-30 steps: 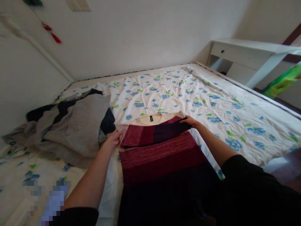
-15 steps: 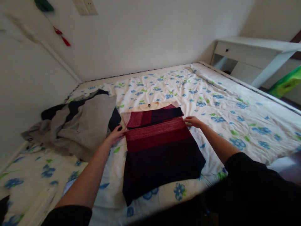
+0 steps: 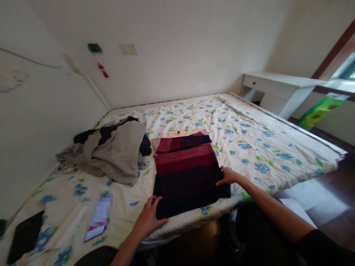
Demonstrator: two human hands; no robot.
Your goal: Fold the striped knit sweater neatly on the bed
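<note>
A wide bed (image 3: pixel 277 147) fills the middle of the frame, covered with a white sheet printed with blue flowers and green leaves. In the centre of the frame a sweater (image 3: pixel 187 171) with red and dark stripes lies flat on the sheet, its sleeves folded across the chest, and just to its left is a loose heap of grey and dark clothes (image 3: pixel 116 151), touching it near the collar. At the lower left of the frame lie a dark flat thing (image 3: pixel 24 236) and a blurred small item (image 3: pixel 98 218), well apart from the sweater.
</note>
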